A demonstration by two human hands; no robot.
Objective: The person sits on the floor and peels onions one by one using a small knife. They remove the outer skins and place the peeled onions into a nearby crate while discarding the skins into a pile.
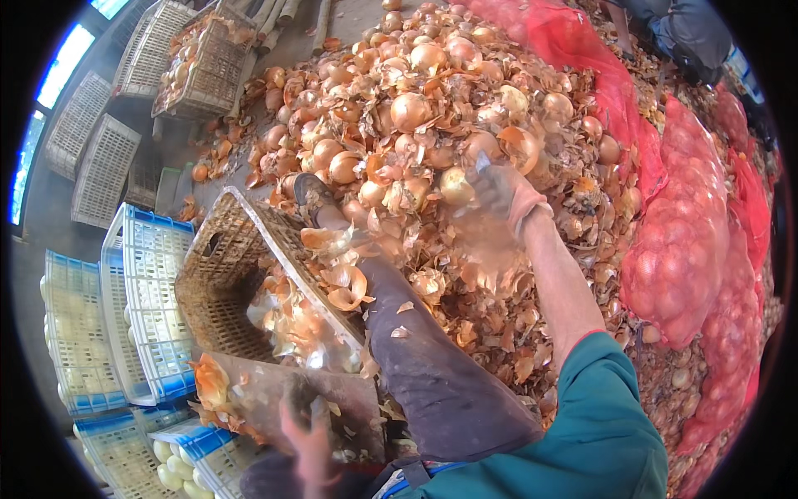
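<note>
My right hand (502,190), in a worn glove with grey fingers, reaches into a heap of onions (411,112) and loose skins. Its fingers are beside a brown onion (481,147) and a paler, partly peeled onion (456,186). A small pale-grey tip shows at the fingers; whether it is a blade or the glove is unclear. My left hand (305,421), gloved and blurred, is over a dirty flat board (249,380) across my lap, its fingers apart and nothing visible between them. Onion skins (212,382) lie on the board's left end.
A dirty plastic crate (218,249) holding skins and peeled onions tilts by my leg. Blue-and-white crates (159,299) with peeled onions stand left. Red mesh sacks (679,249) of onions line the right. Another person (692,37) is at upper right.
</note>
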